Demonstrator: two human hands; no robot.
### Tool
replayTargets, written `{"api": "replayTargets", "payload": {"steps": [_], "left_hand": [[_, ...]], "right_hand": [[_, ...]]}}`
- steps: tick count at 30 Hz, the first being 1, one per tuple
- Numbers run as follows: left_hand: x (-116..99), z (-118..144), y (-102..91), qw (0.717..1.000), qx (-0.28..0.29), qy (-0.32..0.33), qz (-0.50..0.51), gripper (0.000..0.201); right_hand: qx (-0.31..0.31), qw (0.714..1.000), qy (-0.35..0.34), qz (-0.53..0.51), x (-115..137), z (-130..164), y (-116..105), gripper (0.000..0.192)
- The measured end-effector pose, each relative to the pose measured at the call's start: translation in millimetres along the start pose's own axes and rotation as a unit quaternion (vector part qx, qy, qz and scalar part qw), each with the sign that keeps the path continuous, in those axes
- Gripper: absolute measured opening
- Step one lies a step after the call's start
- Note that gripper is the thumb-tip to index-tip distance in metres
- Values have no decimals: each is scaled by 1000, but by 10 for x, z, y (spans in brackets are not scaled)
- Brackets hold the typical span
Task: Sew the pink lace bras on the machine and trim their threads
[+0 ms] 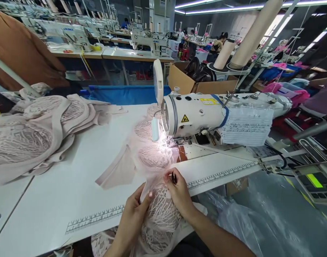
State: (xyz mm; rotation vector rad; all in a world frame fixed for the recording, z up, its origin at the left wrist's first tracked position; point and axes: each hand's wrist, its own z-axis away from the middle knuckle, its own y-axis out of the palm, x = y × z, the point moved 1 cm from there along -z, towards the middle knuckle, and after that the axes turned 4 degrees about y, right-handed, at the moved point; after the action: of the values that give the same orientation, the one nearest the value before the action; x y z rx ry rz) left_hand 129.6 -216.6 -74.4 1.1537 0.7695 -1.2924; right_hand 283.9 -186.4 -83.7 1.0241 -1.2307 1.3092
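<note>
My left hand (134, 214) pinches the edge of a pale pink lace bra piece (163, 210), thumb on top. My right hand (179, 192) has its fingers closed on the same lace, a little to the right. Two dark pointed tips of a small tool (174, 177), perhaps thread snips, stick out of that hand; the rest is hidden. Beyond my hands, a lace cup (154, 156) of the same pink work lies under the lit needle area of a white sewing machine (197, 110). A plain fabric wing (117, 169) spreads to the left.
Stacked pink lace bra pieces (24, 139) cover the table's left side. A ruler strip (96, 219) runs along the front edge. Thread cones (256, 34) and a cardboard box (181, 76) stand behind the machine. A control panel (316, 182) is at right. A person in brown (21, 53) is at far left.
</note>
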Motion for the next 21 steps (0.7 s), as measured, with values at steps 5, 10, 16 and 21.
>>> {"api": "replayTargets", "payload": {"steps": [5, 10, 16, 21], "left_hand": [[96, -12, -34, 1000, -24, 17, 10, 56], [82, -52, -142, 991, -30, 8, -132, 49], [-138, -196, -194, 960, 71, 11, -272, 60], [-87, -201, -138, 940, 70, 39, -330, 59]], "right_hand": [[13, 999, 40, -17, 33, -83, -19, 44], [67, 998, -1, 11, 57, -92, -22, 52], [213, 969, -70, 103, 166, -156, -144, 55], [327, 934, -85, 118, 219, -264, -181, 51]]}}
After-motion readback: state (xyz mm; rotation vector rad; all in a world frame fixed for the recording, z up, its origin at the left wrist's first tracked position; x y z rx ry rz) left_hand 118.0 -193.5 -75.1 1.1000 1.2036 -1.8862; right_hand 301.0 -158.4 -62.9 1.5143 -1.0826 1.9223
